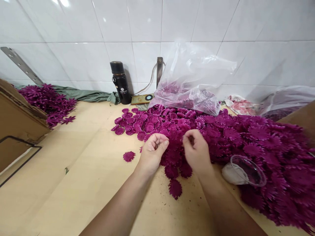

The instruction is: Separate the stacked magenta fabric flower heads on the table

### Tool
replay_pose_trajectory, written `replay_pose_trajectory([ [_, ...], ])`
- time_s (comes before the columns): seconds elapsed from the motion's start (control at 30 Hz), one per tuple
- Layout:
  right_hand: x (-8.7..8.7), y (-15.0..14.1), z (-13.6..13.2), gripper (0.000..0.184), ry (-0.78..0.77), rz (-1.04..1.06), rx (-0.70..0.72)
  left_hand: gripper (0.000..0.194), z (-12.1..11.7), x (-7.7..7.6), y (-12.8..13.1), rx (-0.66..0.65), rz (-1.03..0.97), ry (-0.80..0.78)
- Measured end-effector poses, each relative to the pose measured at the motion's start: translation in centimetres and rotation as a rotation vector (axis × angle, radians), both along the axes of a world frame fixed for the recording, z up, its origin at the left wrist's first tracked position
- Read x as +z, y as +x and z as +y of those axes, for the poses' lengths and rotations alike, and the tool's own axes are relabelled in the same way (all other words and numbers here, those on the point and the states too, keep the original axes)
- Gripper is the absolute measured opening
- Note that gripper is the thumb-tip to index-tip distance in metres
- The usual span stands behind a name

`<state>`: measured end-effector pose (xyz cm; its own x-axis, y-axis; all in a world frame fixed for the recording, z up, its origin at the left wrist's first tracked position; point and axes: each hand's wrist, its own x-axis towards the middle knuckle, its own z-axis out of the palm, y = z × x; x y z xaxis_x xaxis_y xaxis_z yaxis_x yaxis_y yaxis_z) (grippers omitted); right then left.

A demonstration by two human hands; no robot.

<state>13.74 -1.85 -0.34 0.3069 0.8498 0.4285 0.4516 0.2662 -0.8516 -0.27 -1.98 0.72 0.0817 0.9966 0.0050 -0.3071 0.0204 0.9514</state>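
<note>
My left hand [154, 152] is closed in a pinch, thumb against fingertips, above a heap of purple artificial flower petals [174, 155]. Beside it, my right hand [198, 152] is also pinched, its fingers curled and slightly blurred. Both hands face each other a short way apart. What is in their fingertips, if anything, does not stand out from the purple petals behind. One loose purple flower piece [129, 156] lies on the table left of my left hand. Another flower piece [175, 189] lies at the front of the heap, between my forearms.
A clear plastic bag [194, 78] of petals, a black bottle [121, 83] and a radio-like gadget [142, 99] stand by the wall. A clear plastic cup [248, 170] rests at the right. Left are a cardboard box [19, 114] and star-shaped purple pieces [52, 101].
</note>
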Motion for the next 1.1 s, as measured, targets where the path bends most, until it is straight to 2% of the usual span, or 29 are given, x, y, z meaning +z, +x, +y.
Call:
replay_pose_trajectory([
  [0.07, 0.0, 1.0, 0.4, 0.008, -0.023, 0.164, -0.045, 0.019, -0.1, 0.3, -0.2, 0.017, 0.034, 0.052],
  [0.13, 0.1, 1.2, 0.5, 0.01, -0.055, 0.275, 0.062, 0.021, -0.1, 0.5, -0.2, -0.012, 0.065, 0.049],
  [0.27, 0.4, -0.3, -0.3, 0.009, -0.092, 0.218, 0.359, 0.016, -0.1, 0.4, 0.2, -0.03, 0.093, 0.005],
  [0.37, 0.4, -1.7, -0.8, 0.009, -0.106, 0.175, 0.4, 0.007, 0.1, 0.0, 0.4, 0.003, 0.126, 0.012],
  [0.47, 0.2, -2.3, -1.0, 0.01, -0.088, 0.105, 0.334, 0.004, 0.1, -0.5, 0.5, 0.021, 0.219, 0.057],
  [0.57, 0.0, -1.6, -0.7, 0.01, -0.022, 0.049, 0.152, 0.011, 0.0, -0.7, 0.4, 0.036, 0.341, 0.147],
  [0.7, -0.2, 0.8, 0.3, 0.008, 0.045, 0.192, -0.147, 0.016, -0.2, -0.3, -0.2, 0.051, 0.43, 0.213],
  [0.77, -0.3, 1.5, 0.6, 0.009, 0.07, 0.214, -0.167, 0.013, 0.0, -0.3, -0.5, 0.035, 0.453, 0.243],
  [0.87, -0.3, 1.3, 0.5, 0.011, 0.08, 0.02, -0.016, 0.003, 0.6, -0.9, -0.8, 0.025, 0.561, 0.307],
  [0.9, -0.4, 1.0, 0.3, 0.018, 0.069, -0.09, 0.052, 0.009, 0.8, -1.3, -0.9, 0.03, 0.619, 0.327],
  [1.0, -0.7, -0.1, -0.6, 0.049, -0.008, -0.446, 0.156, 0.029, 1.4, -2.2, -1.3, 0.084, 0.777, 0.366],
  [1.1, -1.5, -1.1, -1.4, 0.08, -0.139, -0.714, 0.144, 0.033, 1.8, -2.5, -1.8, 0.138, 0.818, 0.369],
])
